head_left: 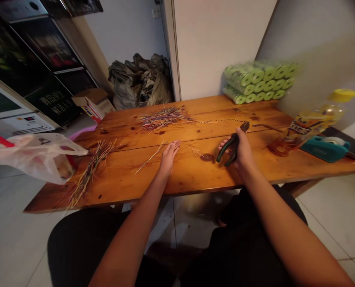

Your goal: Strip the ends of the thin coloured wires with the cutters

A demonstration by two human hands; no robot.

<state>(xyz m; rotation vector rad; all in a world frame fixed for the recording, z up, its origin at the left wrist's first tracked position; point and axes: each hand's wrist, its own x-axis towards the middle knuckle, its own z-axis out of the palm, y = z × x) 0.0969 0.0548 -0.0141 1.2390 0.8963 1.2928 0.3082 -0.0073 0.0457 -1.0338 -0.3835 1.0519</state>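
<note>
Left hand (169,154), open with fingers together, lay near loose wires (149,159) a sweep might have scattered; right hand (243,153) gripped pliers (231,142).

Right hand (241,153) holds pliers (233,145) (dark-handled) above the wooden table (192,171).

Wooden table (189,175), pale walls (219,44), light tiled floor (324,215)

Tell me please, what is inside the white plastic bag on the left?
Through the bag, a brownish shape shows low on the right, beside something red. The plastic hides what it is and the rest.
</note>
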